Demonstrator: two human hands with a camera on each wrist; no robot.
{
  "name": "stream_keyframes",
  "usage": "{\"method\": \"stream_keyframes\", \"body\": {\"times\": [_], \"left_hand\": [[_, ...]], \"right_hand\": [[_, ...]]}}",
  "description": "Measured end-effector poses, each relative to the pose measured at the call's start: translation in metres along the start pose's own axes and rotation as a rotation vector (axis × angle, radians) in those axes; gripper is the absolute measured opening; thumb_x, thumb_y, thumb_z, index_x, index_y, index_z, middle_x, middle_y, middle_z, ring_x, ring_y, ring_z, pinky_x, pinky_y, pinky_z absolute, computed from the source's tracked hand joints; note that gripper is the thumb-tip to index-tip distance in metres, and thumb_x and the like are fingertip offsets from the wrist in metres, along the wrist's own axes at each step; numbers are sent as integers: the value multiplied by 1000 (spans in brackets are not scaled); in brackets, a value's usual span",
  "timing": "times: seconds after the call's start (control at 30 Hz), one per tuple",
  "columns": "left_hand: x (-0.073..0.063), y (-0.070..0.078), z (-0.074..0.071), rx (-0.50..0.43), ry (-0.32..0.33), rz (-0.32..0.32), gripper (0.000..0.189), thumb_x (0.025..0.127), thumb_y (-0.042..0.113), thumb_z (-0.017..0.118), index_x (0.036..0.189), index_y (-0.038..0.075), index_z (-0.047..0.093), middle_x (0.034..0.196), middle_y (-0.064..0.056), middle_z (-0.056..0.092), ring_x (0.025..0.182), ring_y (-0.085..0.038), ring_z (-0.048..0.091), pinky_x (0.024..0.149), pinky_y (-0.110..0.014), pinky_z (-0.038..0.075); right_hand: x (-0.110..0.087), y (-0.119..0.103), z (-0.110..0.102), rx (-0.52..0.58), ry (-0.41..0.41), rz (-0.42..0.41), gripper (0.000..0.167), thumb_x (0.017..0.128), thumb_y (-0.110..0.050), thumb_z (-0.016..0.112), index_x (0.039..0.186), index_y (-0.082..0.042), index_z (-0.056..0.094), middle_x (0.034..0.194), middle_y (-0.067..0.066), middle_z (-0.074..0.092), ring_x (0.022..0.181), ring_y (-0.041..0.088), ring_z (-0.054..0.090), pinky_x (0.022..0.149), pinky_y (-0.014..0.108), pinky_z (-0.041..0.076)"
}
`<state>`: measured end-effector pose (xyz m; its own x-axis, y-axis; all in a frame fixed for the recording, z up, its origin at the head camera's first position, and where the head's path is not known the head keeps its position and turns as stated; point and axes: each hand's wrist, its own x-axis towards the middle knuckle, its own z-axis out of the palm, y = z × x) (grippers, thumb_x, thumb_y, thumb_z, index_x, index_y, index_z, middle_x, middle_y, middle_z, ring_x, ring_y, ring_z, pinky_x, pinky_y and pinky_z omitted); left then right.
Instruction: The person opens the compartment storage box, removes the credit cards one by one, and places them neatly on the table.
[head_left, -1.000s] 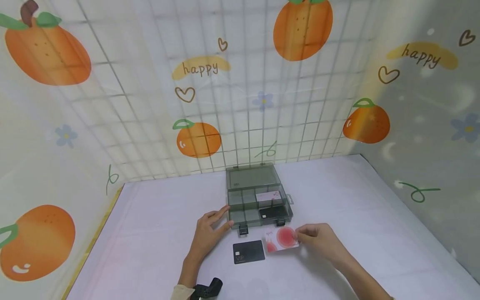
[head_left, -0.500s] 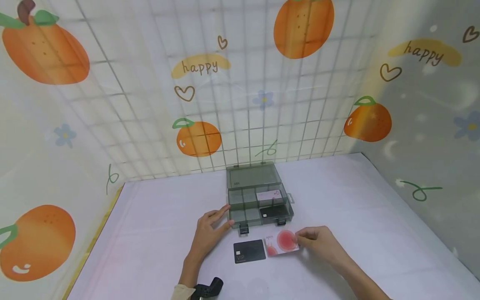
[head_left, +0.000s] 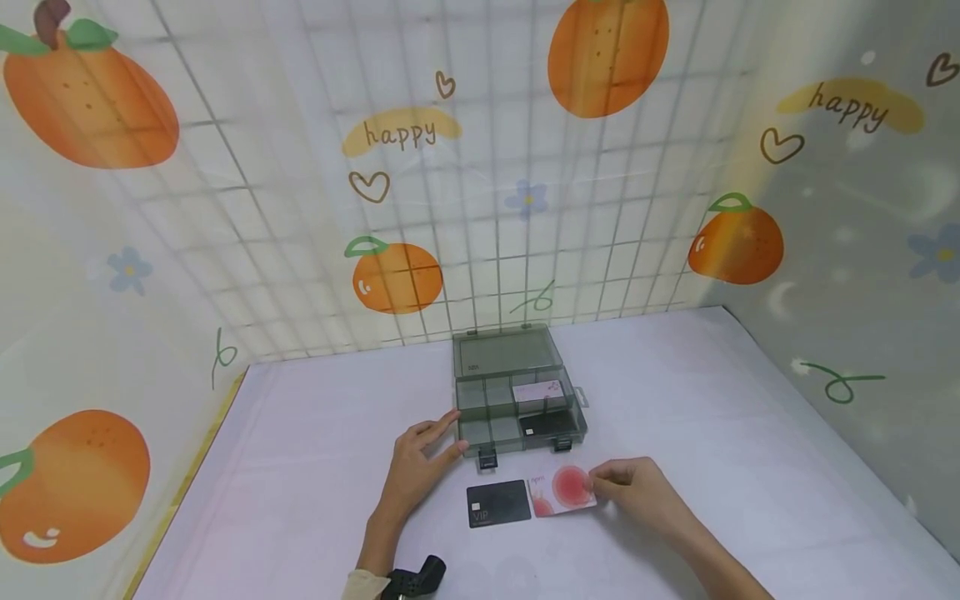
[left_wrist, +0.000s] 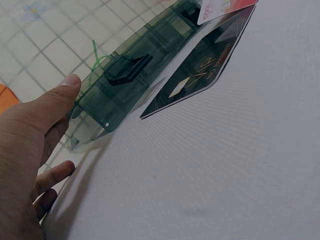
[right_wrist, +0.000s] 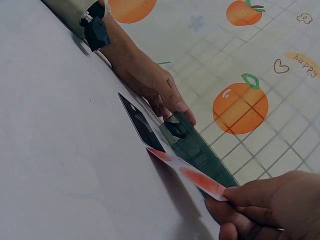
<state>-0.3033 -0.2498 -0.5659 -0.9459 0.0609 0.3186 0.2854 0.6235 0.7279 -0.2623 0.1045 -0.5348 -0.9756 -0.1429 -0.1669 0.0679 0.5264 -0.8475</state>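
A pink and white card point(head_left: 562, 490) is pinched at its right edge between the thumb and fingers of my right hand point(head_left: 637, 492). In the right wrist view this card point(right_wrist: 187, 172) tilts, its held end raised above the table. Just left of it lies a black VIP card point(head_left: 498, 503), close beside its edge. My left hand point(head_left: 422, 467) rests against the left side of a green see-through compartment box point(head_left: 504, 432), fingers extended. The box's lid point(head_left: 508, 352) is folded back. Inside, a pale pink card point(head_left: 537, 390) sits at rear right and a dark card point(head_left: 547, 423) at front right.
A white cloth covers the table point(head_left: 322, 467). Behind it stands a wire grid point(head_left: 480, 200) under a sheet printed with oranges. Two black latches, including the left latch point(head_left: 487, 459), stick out at the box's front. A black strap device point(head_left: 416, 578) is on the left wrist.
My right hand has brought the pink and white card slightly down and toward the near side, until it is alongside the black card. The left hand and the box have stayed put.
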Motion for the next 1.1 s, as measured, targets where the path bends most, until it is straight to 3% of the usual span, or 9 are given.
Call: {"method": "stream_keyframes", "body": {"times": [0.2, 0.37, 0.67, 1.1], "left_hand": [[0, 0, -1, 1, -1, -3, 54, 87, 54, 73, 137, 37, 62, 130, 7, 64, 126, -26, 51, 104, -59, 38], [0, 2, -1, 6, -3, -14, 54, 87, 54, 72, 137, 37, 62, 130, 5, 65, 127, -27, 50, 105, -61, 36], [-2, -2, 5, 9, -1, 30, 55, 88, 54, 72, 138, 34, 62, 131, 6, 65, 126, -27, 51, 102, -61, 39], [-1, -2, 1, 5, -1, 8, 54, 87, 55, 72, 138, 38, 61, 132, 8, 63, 127, -26, 51, 103, -59, 39]], "right_hand": [[1, -5, 1, -32, -29, -7, 12, 92, -25, 73, 95, -14, 78, 78, -2, 67, 76, 17, 54, 66, 32, 43], [3, -4, 4, -52, -12, -27, 14, 90, -27, 75, 90, -14, 78, 72, -3, 64, 72, 16, 52, 61, 29, 41], [0, -8, 8, -104, 51, 19, 8, 88, -17, 77, 81, -12, 77, 71, -4, 64, 68, 15, 52, 58, 29, 44], [5, -9, 12, -275, 102, -96, 15, 83, -17, 82, 72, -18, 72, 65, -10, 62, 66, 12, 51, 62, 30, 44]]}}
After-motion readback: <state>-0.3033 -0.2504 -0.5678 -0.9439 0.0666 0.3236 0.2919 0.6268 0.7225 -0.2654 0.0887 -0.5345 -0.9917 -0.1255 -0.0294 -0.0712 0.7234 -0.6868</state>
